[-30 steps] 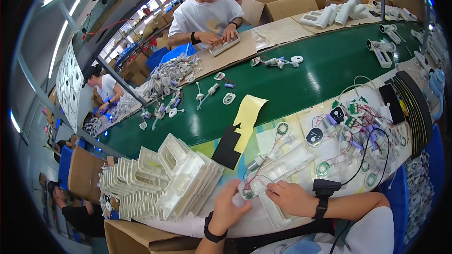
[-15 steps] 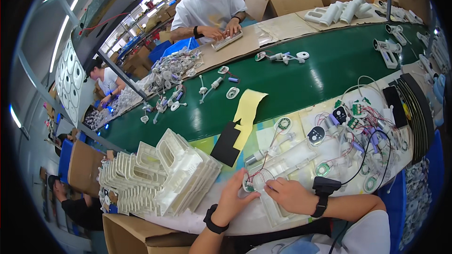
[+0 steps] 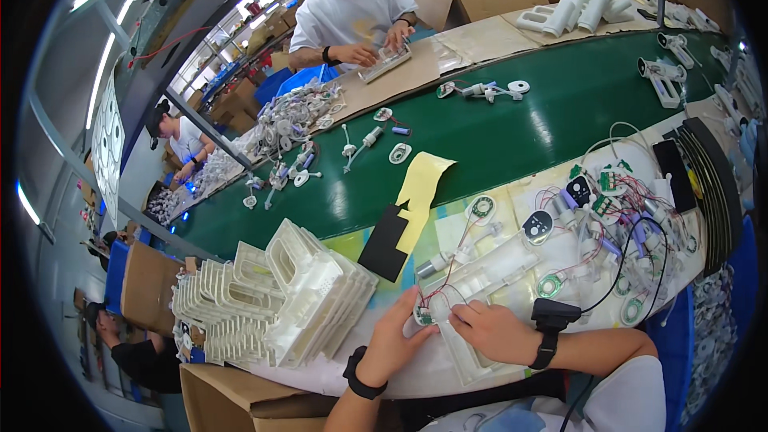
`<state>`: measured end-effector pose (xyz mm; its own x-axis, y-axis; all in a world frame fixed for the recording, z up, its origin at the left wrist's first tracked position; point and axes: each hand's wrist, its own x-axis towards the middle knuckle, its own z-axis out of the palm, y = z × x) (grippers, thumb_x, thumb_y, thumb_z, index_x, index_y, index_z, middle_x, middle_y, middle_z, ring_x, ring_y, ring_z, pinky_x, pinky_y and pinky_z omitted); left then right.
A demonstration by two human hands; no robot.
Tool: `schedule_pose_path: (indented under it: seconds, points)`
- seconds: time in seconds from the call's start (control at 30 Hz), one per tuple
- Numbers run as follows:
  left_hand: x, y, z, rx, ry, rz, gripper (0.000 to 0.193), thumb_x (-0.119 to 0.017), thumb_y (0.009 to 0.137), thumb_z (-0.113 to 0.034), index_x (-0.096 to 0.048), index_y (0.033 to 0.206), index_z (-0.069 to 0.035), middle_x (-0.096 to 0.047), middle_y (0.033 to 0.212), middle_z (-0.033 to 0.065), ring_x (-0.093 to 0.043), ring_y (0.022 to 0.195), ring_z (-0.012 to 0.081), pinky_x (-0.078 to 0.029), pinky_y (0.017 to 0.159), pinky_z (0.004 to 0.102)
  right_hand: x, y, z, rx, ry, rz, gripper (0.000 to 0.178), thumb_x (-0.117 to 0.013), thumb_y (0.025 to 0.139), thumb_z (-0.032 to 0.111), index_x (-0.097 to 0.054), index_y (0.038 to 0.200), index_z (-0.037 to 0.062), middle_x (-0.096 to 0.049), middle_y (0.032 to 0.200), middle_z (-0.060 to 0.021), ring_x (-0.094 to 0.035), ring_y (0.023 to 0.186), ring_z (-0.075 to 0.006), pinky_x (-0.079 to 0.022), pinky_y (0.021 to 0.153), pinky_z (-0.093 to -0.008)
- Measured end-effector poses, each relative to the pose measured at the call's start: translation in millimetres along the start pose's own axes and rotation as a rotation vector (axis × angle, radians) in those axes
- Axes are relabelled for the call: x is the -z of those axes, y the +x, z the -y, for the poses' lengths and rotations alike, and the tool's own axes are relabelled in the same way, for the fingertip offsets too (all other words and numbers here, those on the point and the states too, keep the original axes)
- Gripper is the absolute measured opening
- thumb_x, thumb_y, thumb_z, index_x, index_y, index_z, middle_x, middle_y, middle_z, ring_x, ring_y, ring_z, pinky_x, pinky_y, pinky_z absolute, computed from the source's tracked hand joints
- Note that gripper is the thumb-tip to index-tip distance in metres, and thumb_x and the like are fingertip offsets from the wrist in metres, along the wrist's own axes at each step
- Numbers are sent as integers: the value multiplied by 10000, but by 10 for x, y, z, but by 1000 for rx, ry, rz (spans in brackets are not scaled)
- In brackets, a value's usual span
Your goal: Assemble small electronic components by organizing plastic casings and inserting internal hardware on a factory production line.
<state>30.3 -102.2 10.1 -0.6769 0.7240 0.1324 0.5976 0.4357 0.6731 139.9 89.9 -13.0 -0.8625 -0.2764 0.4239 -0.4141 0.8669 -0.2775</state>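
Note:
A white plastic housing lies in front of me on the table. My left hand is closed around its near-left end, thumb and fingers beside a small green circuit board with thin red wires. My right hand has its fingertips pinched together at the housing's inner edge, near the wires; whatever is between them is too small to make out. The wires run up toward a grey-white cylinder part and a round white piece with a green ring board.
Stacked white housings stand to the left. At right lies a pile of wired boards and cylinders. A black card and yellow paper overlap the green conveyor belt. Across it, a co-worker handles another housing.
Loose parts on the belt have shifted slightly to the right. The co-worker's hands have moved a little on their housing. My own hands stay almost in place.

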Motion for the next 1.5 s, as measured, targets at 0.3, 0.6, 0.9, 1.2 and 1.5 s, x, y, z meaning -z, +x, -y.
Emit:
schedule_pose_path:
  seconds: [0.3, 0.6, 0.9, 1.2, 1.5]
  points:
    - [-12, -68, 47, -116, 136, 45, 785, -805, 699, -153, -410, 1344, 61, -497, 1317, 243, -481, 1232, 385, -415, 1013, 389, -9, 28, -14, 38, -6, 28, 271, -568, 760, 116, -607, 996, -11, -543, 997, -73, -541, 876, -193, -492, 654, -269]
    - [90, 6, -469, -404, 230, 8, 527, -743, 697, -116, -557, 1168, 31, -583, 1187, 187, -560, 1075, 349, -475, 910, 387, 398, 66, -144, -191, 520, 46, 301, -567, 834, 30, -597, 1134, 24, -562, 1084, -165, -606, 900, -346, -514, 774, -396]
    - [22, 515, -225, -381, 187, 405, 133, -642, 762, -37, -627, 894, -36, -616, 970, 89, -587, 925, 304, -493, 765, 398, 119, -156, 259, -340, 293, -212, 229, -653, 799, 73, -618, 1019, 21, -589, 945, -109, -624, 716, -276, -523, 598, -345]
    - [21, 518, -117, -578, 118, 358, 72, -607, 708, -63, -629, 657, -18, -542, 945, 77, -540, 961, 268, -462, 801, 351, -16, -208, 234, -70, 238, -232, 122, -698, 735, 73, -581, 764, 61, -587, 905, -57, -600, 626, -203, -489, 516, -285]
    - [48, 513, -141, -555, 160, 379, 55, -625, 689, -60, -639, 667, -12, -510, 1027, 115, -518, 970, 294, -444, 833, 369, 15, -222, 208, 42, 301, -77, 145, -719, 721, 113, -594, 792, 90, -612, 914, -34, -600, 578, -175, -484, 488, -276]
